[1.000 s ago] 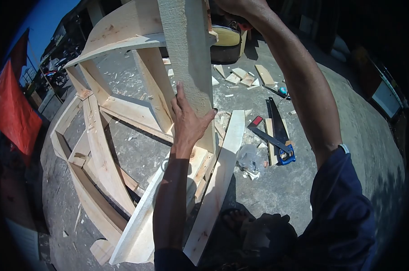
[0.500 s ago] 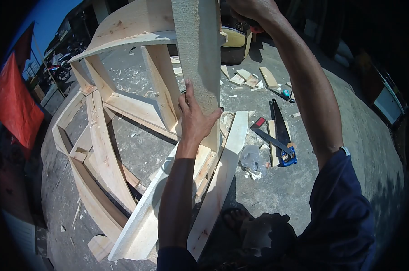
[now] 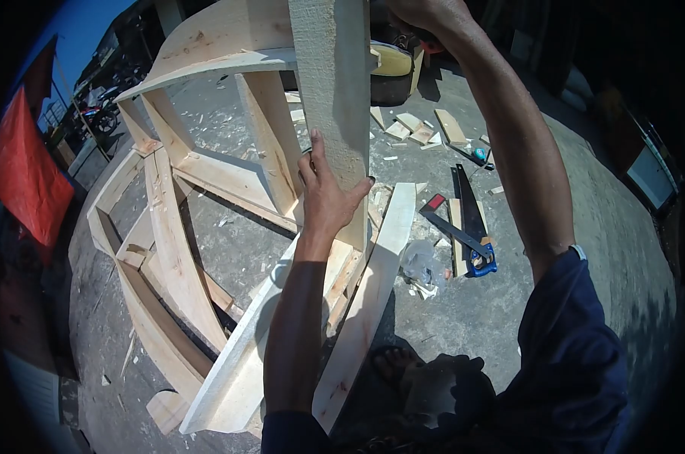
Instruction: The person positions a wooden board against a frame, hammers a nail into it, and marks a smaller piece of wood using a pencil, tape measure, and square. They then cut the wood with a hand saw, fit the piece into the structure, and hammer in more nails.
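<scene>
A wide pale wooden board (image 3: pixel 331 83) stands upright in front of me, part of a wooden frame (image 3: pixel 176 204) with curved pieces and cross-pieces. My left hand (image 3: pixel 329 189) is spread across the lower part of this board and grips it, with the thumb at its right edge and the fingers toward its left. At the top edge, beside the board's upper end, my right hand (image 3: pixel 429 13) is closed and partly cut off. Something dark is under it, but I cannot make out what it holds.
A loose long plank (image 3: pixel 369 303) leans along the frame's right side. On the concrete lie a handsaw (image 3: pixel 475 219), a try square (image 3: pixel 456 231), a clear plastic bag (image 3: pixel 422 263), a tape measure (image 3: pixel 479 154) and wood offcuts (image 3: pixel 410 129). A red tarp (image 3: pixel 28 174) hangs at left.
Almost nothing differs. The view has shifted very slightly; both hands keep their places, the left on the board and the right at the top.
</scene>
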### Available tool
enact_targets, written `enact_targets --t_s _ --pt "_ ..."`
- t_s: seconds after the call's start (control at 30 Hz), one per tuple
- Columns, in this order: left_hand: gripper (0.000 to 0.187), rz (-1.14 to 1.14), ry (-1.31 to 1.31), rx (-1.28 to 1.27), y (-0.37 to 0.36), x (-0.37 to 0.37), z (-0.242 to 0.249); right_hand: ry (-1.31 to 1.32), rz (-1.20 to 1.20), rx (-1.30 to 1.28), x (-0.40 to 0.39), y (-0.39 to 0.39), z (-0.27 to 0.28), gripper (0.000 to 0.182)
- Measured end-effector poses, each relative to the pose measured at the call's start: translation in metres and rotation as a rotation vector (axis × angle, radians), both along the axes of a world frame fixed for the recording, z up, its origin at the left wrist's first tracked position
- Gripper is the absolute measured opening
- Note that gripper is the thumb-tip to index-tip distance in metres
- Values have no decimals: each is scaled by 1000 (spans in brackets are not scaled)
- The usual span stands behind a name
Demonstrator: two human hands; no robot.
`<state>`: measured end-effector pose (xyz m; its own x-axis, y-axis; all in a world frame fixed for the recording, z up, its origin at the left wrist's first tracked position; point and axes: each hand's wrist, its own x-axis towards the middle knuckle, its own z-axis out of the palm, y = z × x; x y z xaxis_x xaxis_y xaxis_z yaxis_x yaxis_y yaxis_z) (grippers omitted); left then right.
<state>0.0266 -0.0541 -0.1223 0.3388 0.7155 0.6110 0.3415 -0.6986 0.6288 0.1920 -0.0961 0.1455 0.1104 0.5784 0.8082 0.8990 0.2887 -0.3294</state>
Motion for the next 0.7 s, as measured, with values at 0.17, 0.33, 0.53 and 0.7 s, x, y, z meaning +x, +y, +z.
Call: enact_targets --t_s 0.17,0.33,0.53,0.7 --pt "130 12 11 49 0 1 -2 1 -3 -3 3 0 -2 40" --pt "127 1 -11 -5 -1 0 0 -3 -5 6 4 4 -2 39" --pt "126 12 5 -3 1 1 -1 -63 -24 181 6 -8 -35 38" --pt "126 23 13 -32 2 -4 0 583 190 25 -1 -98 -192 17"
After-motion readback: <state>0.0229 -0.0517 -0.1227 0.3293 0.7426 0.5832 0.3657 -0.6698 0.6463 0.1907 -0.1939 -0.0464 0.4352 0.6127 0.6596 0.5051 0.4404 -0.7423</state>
